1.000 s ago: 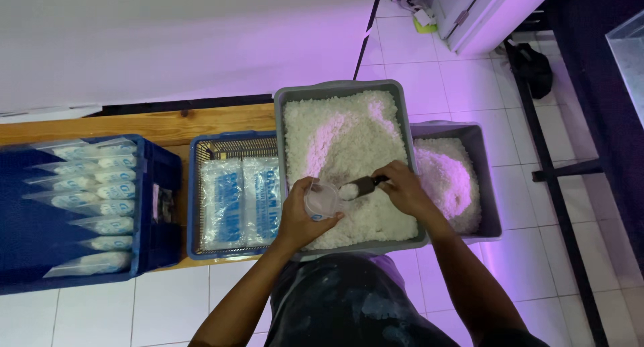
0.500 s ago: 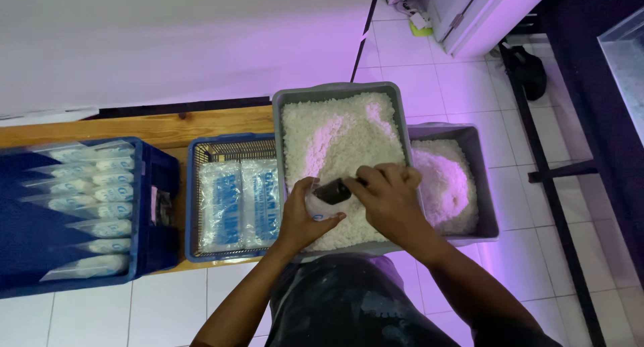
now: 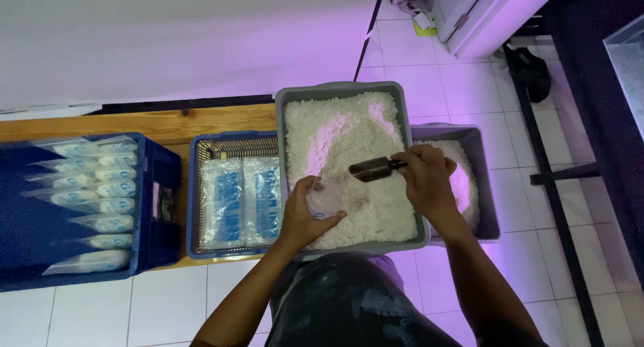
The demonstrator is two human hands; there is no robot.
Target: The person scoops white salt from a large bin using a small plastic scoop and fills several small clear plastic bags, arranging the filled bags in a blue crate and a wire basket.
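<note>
Clear, thin plastic bag (image 3: 325, 198) — soft and floppy, best held by its rim — sits gripped in the left hand (image 3: 305, 216). The right hand (image 3: 426, 182) clamps a dark scoop (image 3: 370, 169) just beside it, over white grains (image 3: 349, 145).

matt grey plastic tub (image 3: 288, 119), glossy dark metal scoop (image 3: 373, 168), clear glossy plastic bag (image 3: 325, 198), wooden bench (image 3: 154, 122)

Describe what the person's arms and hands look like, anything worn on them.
Both forearms are bare, with no sleeves in view. The left hand and right hand wear no gloves; no watch, ring or bracelet shows. A dark garment with pale dusty smudges covers the torso.
</note>
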